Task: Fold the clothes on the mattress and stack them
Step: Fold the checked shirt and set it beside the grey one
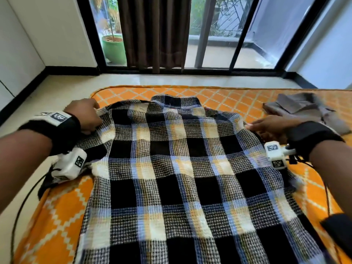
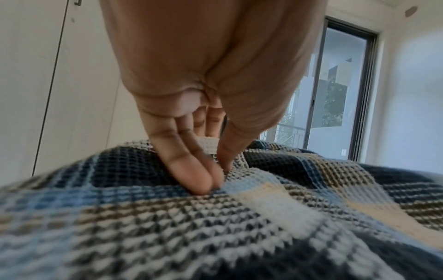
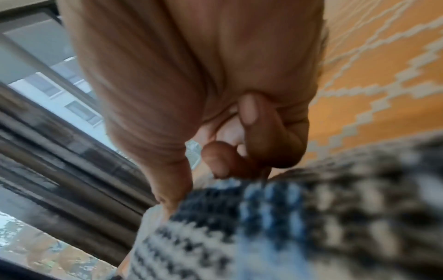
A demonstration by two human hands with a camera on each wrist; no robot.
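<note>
The checked shirt lies spread flat, back up, on the orange mattress, not yet folded. The left hand and right hand each pinch a shoulder. A grey garment sits apparently folded nearby; stacking remains

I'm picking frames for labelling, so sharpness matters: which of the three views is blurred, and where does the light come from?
Head view: mostly sharp on the plaid shirt, slight smear at the right hand; daylight enters through the window ahead. Left wrist view: left hand fairly sharp, nearest fabric soft. Right wrist view: heavily blurred, the shirt's weave smeared, the orange mattress clearer.
</note>
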